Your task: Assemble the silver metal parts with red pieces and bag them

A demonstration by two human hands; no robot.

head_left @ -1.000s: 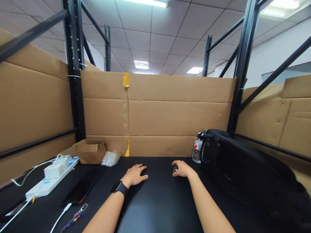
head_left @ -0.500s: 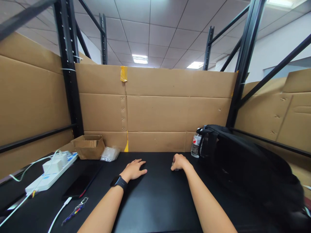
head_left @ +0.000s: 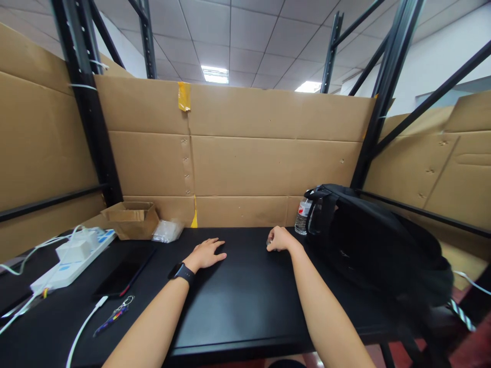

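My left hand (head_left: pixel 207 253) rests on the black tabletop (head_left: pixel 241 301) with its fingers spread, holding nothing. A dark smartwatch (head_left: pixel 181 272) sits on that wrist. Across from it, my right hand (head_left: pixel 281 239) is closed, its fingers bent down around something small and greyish. Only a sliver of this thing shows beside the fingertips, too little to name. A clear water bottle (head_left: pixel 303 217) with a red and white label stands just beyond my right hand, beside a black backpack (head_left: pixel 376 250).
On the left lie a phone (head_left: pixel 125 271), a keychain (head_left: pixel 114 317), a white cable (head_left: pixel 82 329) and a power strip (head_left: pixel 72 263) with plugs. Behind them are an open cardboard box (head_left: pixel 132 222) and a clear plastic bag (head_left: pixel 168 231). Cardboard walls (head_left: pixel 241 168) and black posts surround the table.
The camera view has tilted downward, so the table's front edge now shows. My right hand stays closed and appears slightly raised at the wrist; my left hand stays spread.
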